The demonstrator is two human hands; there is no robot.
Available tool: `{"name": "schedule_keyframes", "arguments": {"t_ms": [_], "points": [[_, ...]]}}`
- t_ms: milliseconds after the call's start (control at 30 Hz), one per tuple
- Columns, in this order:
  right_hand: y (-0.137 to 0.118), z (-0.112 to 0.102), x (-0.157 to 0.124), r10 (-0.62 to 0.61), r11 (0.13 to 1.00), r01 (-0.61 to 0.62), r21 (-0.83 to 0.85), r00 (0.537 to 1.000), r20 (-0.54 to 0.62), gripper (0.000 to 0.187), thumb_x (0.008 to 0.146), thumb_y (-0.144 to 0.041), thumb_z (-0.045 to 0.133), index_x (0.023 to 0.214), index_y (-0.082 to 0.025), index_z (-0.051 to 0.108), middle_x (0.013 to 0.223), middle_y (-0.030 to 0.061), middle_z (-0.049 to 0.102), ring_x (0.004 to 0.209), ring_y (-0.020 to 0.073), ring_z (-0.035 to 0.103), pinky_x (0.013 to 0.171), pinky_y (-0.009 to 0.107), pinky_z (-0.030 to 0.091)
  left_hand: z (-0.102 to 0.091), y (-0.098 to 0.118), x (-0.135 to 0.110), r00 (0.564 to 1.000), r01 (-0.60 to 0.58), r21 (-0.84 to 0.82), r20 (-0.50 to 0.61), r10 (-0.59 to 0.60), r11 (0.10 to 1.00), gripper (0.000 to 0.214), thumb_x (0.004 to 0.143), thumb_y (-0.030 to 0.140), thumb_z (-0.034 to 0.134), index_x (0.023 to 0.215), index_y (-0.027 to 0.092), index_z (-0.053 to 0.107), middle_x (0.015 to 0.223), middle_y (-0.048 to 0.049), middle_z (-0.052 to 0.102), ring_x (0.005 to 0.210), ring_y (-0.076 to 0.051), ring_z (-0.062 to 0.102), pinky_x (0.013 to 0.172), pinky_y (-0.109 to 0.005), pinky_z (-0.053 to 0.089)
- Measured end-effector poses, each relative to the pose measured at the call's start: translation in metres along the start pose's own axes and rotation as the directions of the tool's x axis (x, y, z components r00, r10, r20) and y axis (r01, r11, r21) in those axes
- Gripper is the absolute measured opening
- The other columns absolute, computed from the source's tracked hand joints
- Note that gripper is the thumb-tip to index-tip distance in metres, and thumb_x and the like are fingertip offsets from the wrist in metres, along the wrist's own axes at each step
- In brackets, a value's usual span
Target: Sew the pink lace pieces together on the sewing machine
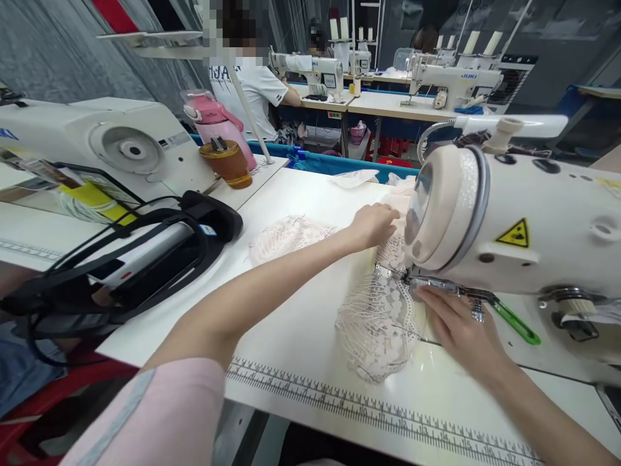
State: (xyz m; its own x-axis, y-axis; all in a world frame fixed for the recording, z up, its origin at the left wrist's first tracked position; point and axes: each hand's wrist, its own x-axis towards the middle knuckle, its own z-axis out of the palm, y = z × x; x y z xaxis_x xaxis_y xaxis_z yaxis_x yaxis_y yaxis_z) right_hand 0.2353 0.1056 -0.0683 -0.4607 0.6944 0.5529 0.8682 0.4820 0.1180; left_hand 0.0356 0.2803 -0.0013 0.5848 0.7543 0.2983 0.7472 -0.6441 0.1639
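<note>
A strip of pale pink lace (383,323) lies on the white sewing table, running under the metal presser foot of a sewing machine (524,220). My left hand (374,225) reaches across to the far side of the foot, its fingers curled closed on the lace there. Close to the needle area, my right hand (466,330) rests with fingers stretched out beside the lace's right edge. Its fingertips are partly hidden below the machine head. Another piece of pale lace (291,238) lies to the left, behind my left forearm.
A printed ruler (359,401) runs along the table's front edge. At left stand another sewing machine (116,149), a black strapped device (160,259), an amber cup (227,162) and a pink bottle (218,120). A green-handled lever (514,320) juts near my right hand. A person (247,97) sits beyond.
</note>
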Motion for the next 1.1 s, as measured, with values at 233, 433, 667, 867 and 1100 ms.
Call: {"name": "schedule_keyframes", "arguments": {"t_ms": [233,433,667,867,1100], "points": [[0.001,-0.008,0.005,-0.053,0.990,0.055,0.132,0.998,-0.021,0.034,0.091,-0.008,0.047,0.121,-0.018,0.059,0.114,0.0055,0.069,0.088,0.0179,0.067,0.068,0.032,0.052,-0.036,0.010,-0.101,0.997,-0.054,0.039,0.066,0.051,0.998,0.018,0.091,0.020,0.052,0.104,0.017,0.065,0.101,-0.0061,0.069,0.093,-0.020,0.065,0.077,-0.034,0.053],[-0.005,-0.018,0.012,-0.173,0.962,0.190,0.194,0.980,-0.101,0.033,0.085,-0.001,0.046,0.107,-0.018,0.064,0.102,0.0034,0.072,0.090,0.0165,0.066,0.061,0.028,0.051,-0.040,0.054,-0.188,0.856,-0.506,0.074,-0.079,0.511,0.859,0.031,0.091,0.040,0.056,0.111,0.017,0.063,0.111,-0.0052,0.068,0.097,-0.018,0.063,0.066,-0.027,0.053],[-0.003,-0.012,0.008,-0.207,0.894,0.205,0.398,0.978,-0.037,0.032,0.082,-0.002,0.046,0.104,-0.017,0.063,0.099,0.0028,0.071,0.094,0.0150,0.065,0.078,0.033,0.053,-0.023,0.071,-0.205,0.854,-0.515,0.063,-0.052,0.518,0.855,0.024,0.090,0.004,0.043,0.104,0.010,0.062,0.111,-0.0126,0.068,0.101,-0.022,0.063,0.072,-0.029,0.054],[-0.002,-0.010,0.007,-0.108,0.840,0.056,0.539,0.992,0.066,0.026,0.083,-0.015,0.054,0.107,-0.016,0.062,0.095,0.0028,0.071,0.091,0.0168,0.065,0.082,0.037,0.051,-0.051,0.070,-0.167,0.990,-0.110,-0.244,0.056,0.127,0.963,0.018,0.100,0.025,0.036,0.101,0.016,0.052,0.077,-0.0007,0.066,0.060,-0.013,0.063,0.050,-0.023,0.045],[0.001,-0.010,0.010,-0.067,0.825,0.015,0.564,0.995,0.072,0.016,0.093,-0.021,0.051,0.099,-0.018,0.066,0.095,0.0018,0.072,0.090,0.0144,0.066,0.083,0.035,0.049,-0.026,0.071,-0.127,0.896,-0.372,-0.119,0.211,0.390,0.920,0.014,0.094,0.028,0.051,0.093,0.015,0.057,0.082,-0.0032,0.064,0.069,-0.017,0.061,0.059,-0.028,0.045]]}}
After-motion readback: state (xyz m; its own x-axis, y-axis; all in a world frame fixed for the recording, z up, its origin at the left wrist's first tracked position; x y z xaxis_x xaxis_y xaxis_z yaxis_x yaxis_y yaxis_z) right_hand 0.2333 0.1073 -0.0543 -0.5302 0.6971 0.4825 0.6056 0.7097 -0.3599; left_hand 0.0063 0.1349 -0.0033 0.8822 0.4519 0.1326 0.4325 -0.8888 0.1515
